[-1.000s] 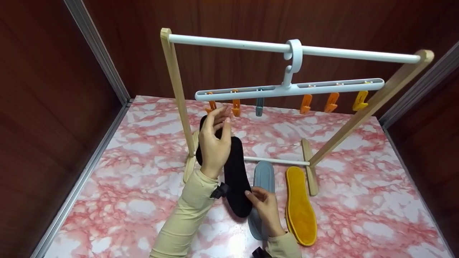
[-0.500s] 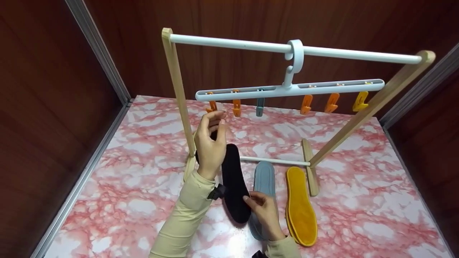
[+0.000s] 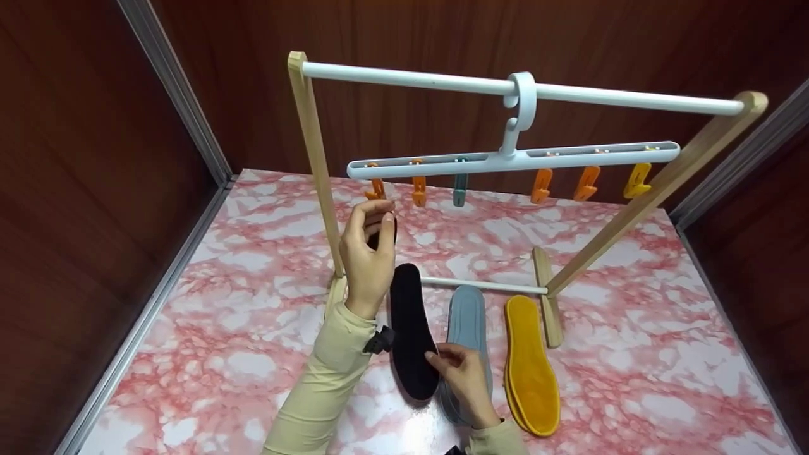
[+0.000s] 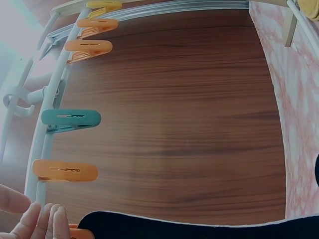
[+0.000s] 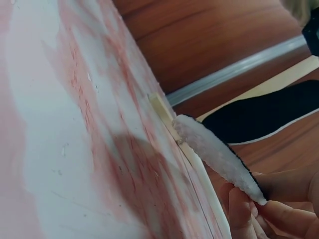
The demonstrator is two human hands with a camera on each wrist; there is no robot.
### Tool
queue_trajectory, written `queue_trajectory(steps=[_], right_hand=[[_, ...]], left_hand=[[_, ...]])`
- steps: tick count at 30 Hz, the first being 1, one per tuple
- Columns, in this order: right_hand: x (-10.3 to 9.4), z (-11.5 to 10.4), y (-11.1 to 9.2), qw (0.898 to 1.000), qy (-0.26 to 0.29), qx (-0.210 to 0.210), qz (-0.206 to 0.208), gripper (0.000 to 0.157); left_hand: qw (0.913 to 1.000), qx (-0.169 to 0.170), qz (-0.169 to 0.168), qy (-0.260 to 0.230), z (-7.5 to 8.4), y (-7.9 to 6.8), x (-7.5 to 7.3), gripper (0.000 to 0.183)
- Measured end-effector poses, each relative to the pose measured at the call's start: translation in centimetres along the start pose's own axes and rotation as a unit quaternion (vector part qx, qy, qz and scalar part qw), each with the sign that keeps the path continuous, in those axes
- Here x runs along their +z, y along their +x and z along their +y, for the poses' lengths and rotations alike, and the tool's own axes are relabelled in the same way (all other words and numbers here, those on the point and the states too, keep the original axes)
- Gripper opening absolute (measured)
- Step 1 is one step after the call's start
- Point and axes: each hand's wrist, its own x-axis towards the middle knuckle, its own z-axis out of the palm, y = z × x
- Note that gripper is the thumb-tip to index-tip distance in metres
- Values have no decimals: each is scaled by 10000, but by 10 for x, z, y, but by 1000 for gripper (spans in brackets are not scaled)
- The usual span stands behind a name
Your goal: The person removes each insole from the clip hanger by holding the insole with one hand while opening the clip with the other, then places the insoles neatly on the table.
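Observation:
A black insole (image 5: 264,117) hangs from the leftmost orange clip (image 3: 376,186) of a white clip hanger (image 3: 436,165). My left hand (image 3: 366,259) is just in front of it, thumb and fingers apart and slightly bent; it partly hides this insole in the head view. Lower down, my right hand (image 3: 464,376) pinches the near end of a second black insole (image 3: 409,322) between thumb and fingers. The right wrist view shows that insole's fleecy white underside (image 5: 214,154). Blue-grey insoles (image 3: 466,316) lie on the surface beneath my right hand.
A stacked pair of yellow insoles (image 3: 532,373) lies to the right. The hanger hooks onto the white top bar (image 3: 411,79) of a wooden stand (image 3: 316,145). More clips, orange, yellow and a teal one (image 3: 460,189), hang along it. Brown panels enclose the marbled surface (image 3: 240,303).
My left hand has moved down and slightly left, away from the clips. My right hand and the second black insole have sunk a little.

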Motion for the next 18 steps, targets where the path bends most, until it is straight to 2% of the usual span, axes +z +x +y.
queue_trajectory(steps=[4,14,18], right_hand=[[2,4,2,9999,-71,157,11,22],[3,4,-2,9988,-453,164,108,25],[4,3,-3,9993,-352,131,61,25]], left_hand=[[10000,16,-1,-42,0,0,-2,15],[10000,-8,38,-59,-1,-1,-4,14],[10000,-21,52,-73,-2,-1,-4,13]])
